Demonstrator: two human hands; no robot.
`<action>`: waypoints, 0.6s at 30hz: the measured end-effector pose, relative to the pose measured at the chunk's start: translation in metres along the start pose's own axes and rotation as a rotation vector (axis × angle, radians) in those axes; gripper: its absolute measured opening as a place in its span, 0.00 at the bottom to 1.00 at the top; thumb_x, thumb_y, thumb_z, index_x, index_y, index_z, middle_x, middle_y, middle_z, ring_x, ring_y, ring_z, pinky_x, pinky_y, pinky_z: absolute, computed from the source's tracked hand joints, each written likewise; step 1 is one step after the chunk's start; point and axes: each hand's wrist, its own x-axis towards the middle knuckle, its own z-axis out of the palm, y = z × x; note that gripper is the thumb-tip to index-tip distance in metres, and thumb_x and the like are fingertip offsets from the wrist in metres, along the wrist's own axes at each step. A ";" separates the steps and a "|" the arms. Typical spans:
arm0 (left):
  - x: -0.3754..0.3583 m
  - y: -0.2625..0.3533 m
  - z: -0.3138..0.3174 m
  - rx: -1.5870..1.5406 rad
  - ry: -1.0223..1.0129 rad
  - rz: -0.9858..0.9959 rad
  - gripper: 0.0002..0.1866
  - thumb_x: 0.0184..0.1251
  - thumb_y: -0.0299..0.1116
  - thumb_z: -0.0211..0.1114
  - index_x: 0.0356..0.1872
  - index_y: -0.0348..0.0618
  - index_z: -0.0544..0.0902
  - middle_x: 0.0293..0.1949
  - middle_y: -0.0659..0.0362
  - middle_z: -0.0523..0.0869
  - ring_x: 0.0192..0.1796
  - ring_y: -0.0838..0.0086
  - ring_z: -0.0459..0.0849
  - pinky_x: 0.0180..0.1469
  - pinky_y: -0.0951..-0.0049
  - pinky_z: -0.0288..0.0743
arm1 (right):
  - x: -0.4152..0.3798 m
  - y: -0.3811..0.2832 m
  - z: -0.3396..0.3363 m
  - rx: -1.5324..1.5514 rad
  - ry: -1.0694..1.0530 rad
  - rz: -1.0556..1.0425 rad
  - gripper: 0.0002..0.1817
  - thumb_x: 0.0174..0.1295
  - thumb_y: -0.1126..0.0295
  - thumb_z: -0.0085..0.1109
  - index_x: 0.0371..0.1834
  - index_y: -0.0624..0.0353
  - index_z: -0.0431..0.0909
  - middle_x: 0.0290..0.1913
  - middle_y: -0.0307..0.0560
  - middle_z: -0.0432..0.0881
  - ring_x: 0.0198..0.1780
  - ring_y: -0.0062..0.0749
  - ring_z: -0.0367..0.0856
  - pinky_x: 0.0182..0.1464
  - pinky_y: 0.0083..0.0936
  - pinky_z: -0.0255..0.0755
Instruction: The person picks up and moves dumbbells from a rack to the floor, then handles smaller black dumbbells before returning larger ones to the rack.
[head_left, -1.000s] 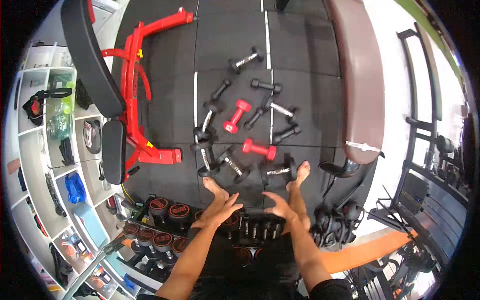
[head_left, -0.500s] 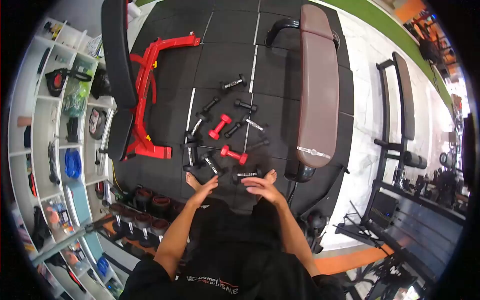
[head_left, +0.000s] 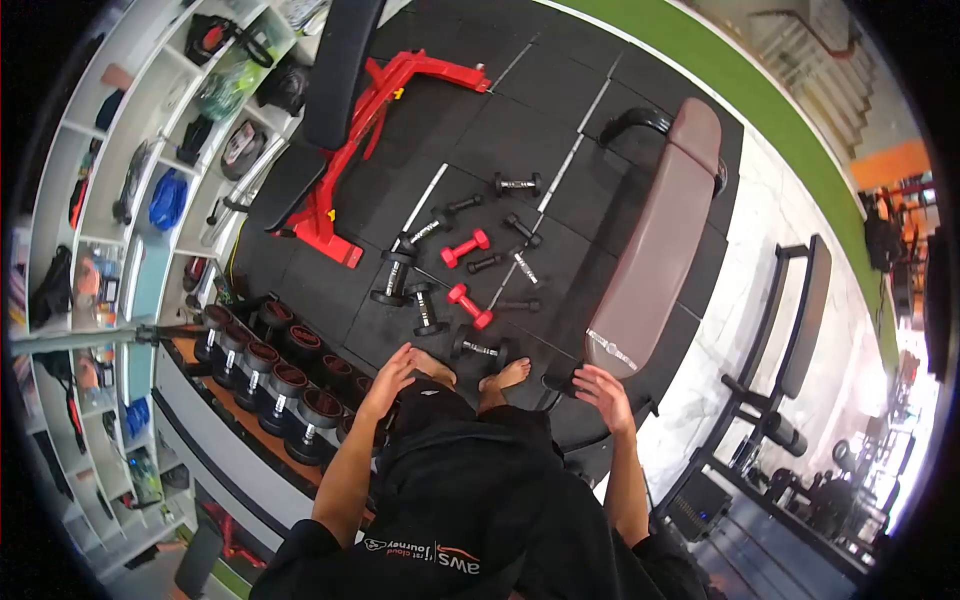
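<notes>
My left hand hovers in the air by my left foot, its fingers stretched out and nothing in it. On the other side, my right hand is also empty, with fingers spread, close to the near end of a brown padded bench. Two red dumbbells, one farther off and one nearer, lie on the black mat floor. Several black dumbbells are scattered around them. Among these, a large black dumbbell lies just in front of my feet, and another black dumbbell is left of it.
A rack of black dumbbells stands to my left. Behind it are white shelves with bags and small goods. A red-framed bench is at the front left. Another bench and gym machines stand at the right.
My hands have moved apart, the right one swinging outward to the right. The view has turned, so the benches and dumbbells appear tilted and shifted. Both feet show more fully.
</notes>
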 end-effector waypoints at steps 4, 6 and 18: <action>-0.023 -0.019 -0.018 -0.199 0.107 0.101 0.36 0.77 0.50 0.48 0.80 0.46 0.53 0.77 0.47 0.60 0.77 0.54 0.61 0.74 0.52 0.58 | 0.013 -0.001 0.033 -0.061 -0.071 0.074 0.29 0.71 0.57 0.54 0.70 0.64 0.68 0.65 0.57 0.77 0.65 0.46 0.77 0.65 0.42 0.71; -0.031 -0.028 -0.032 -0.279 0.160 0.106 0.37 0.76 0.51 0.48 0.80 0.44 0.53 0.77 0.46 0.60 0.77 0.54 0.62 0.74 0.52 0.59 | 0.020 -0.002 0.051 -0.123 -0.106 0.110 0.28 0.72 0.57 0.54 0.70 0.63 0.69 0.65 0.56 0.77 0.65 0.45 0.77 0.65 0.41 0.70; -0.004 0.042 -0.042 -0.380 -0.119 0.129 0.36 0.74 0.53 0.51 0.77 0.46 0.60 0.74 0.51 0.68 0.72 0.58 0.70 0.70 0.57 0.64 | 0.021 -0.040 0.154 0.170 -0.315 0.016 0.43 0.66 0.46 0.54 0.78 0.58 0.54 0.74 0.65 0.62 0.72 0.59 0.66 0.69 0.63 0.62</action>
